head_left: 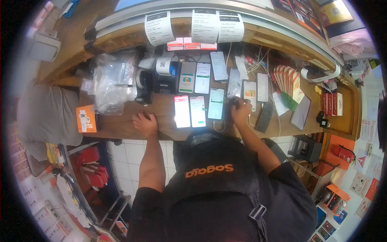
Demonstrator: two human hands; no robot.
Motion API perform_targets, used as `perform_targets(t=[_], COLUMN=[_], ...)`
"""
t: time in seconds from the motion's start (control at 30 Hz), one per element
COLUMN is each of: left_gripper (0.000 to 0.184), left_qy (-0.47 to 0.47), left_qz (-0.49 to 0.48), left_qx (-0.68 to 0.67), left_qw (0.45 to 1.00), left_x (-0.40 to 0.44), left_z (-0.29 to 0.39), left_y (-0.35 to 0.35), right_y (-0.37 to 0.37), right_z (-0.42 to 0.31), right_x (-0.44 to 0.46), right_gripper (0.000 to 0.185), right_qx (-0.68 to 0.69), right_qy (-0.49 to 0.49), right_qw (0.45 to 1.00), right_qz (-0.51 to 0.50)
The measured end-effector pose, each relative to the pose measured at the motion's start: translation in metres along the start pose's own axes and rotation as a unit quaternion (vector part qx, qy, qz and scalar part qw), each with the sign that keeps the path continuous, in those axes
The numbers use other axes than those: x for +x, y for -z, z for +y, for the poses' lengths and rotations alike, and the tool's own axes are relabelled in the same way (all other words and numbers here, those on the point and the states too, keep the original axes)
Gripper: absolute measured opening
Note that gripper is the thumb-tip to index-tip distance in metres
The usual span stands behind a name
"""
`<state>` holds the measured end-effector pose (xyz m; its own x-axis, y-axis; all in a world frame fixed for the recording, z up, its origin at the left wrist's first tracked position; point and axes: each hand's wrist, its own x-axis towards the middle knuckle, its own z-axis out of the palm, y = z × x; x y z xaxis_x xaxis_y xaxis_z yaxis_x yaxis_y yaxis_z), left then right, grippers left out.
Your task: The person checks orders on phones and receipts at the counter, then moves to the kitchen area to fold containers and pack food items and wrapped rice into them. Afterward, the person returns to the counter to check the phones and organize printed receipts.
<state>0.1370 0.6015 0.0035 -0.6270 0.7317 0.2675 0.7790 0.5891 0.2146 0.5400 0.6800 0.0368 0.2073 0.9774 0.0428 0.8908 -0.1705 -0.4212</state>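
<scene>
My left hand (146, 124) rests on the wooden desk (121, 124), fingers bent and slightly apart, with nothing in it. Over on the right, my right hand (241, 111) has its fingers curled at a small dark object that I cannot make out. It is just below a dark-screened phone (234, 82) and beside a phone with an orange picture (249, 95). Between my hands lie lit phones: one with a red top (182, 111), a white-screened one (198, 111) and a greenish one (216, 103). More phones lie behind them.
Plastic bags (115, 86), an orange box (86, 119) and a black printer (164, 80) are at the left. A black case (264, 117), fanned leaflets (288, 82), a tablet (300, 112) and loose cables are at the right. Paper slips (159, 28) hang from the shelf.
</scene>
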Motion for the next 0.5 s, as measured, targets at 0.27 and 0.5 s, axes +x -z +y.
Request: perform_targets(t=[0.27,0.5], left_gripper=[0.043,0.042], left_qy=[-0.004,-0.005], left_qz=[0.001,0.002], left_qx=[0.009,-0.002], left_qw=[1.0,1.0], left_x=[0.0,0.001], left_z=[0.0,-0.002], left_y=[0.0,-0.001], right_y=[-0.001,-0.01], right_z=[-0.005,-0.011], right_x=[-0.002,0.022], right_gripper=[0.054,0.072], right_qx=[0.021,-0.012], right_qy=[0.009,-0.001], right_qw=[1.0,1.0], right_qz=[-0.017,-0.013])
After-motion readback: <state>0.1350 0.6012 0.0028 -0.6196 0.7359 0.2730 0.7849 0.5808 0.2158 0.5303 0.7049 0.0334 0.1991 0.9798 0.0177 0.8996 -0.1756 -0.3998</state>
